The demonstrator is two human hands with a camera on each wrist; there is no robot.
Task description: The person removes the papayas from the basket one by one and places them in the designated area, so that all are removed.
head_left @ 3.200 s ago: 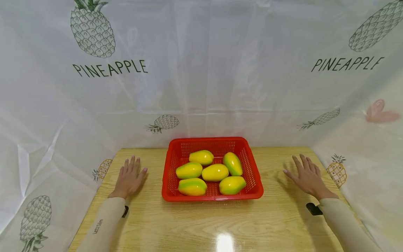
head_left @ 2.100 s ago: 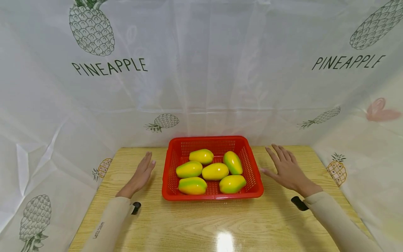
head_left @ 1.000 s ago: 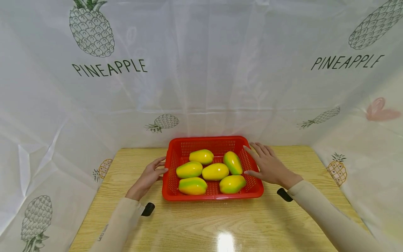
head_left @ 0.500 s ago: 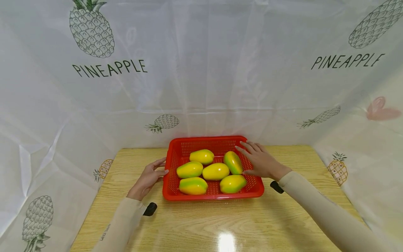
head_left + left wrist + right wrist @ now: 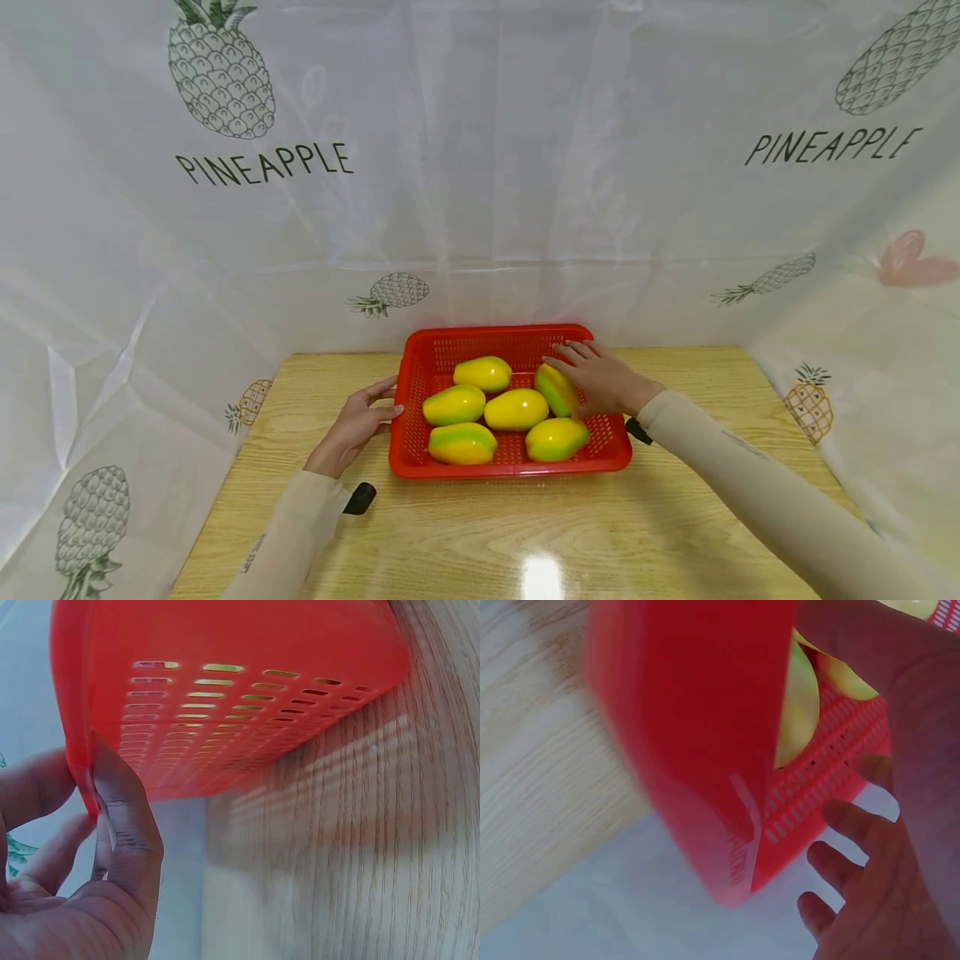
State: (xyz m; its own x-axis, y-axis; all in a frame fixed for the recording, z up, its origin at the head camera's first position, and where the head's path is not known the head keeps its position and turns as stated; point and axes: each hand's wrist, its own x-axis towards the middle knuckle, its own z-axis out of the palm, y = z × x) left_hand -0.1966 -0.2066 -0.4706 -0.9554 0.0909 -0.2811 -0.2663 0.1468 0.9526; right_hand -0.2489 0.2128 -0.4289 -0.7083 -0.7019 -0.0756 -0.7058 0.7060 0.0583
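A red plastic basket (image 5: 510, 470) with slotted walls stands on the table, with several glossy yellow-green papayas (image 5: 516, 409) lying apart inside it. At its left side my left hand (image 5: 354, 427) pinches the rim; in the left wrist view the thumb and fingers (image 5: 124, 802) close on the basket's lip (image 5: 75, 697). My right hand (image 5: 603, 382) reaches over the right wall, palm down, above the right-hand papaya (image 5: 553, 387) and partly covering it. Its fingers (image 5: 855, 825) are spread in the right wrist view, and whether they touch the fruit is not clear.
The light wood table (image 5: 450, 533) ends just behind the basket at a white curtain (image 5: 510, 208) printed with pineapples. The same sheeting hangs at the left and right sides. A dark wrist camera (image 5: 360, 498) sits under the left cuff.
Both hands have come inward from the table's sides. The left has taken hold of the basket's left rim; the right has passed over the right rim to above a papaya. The basket has barely moved.
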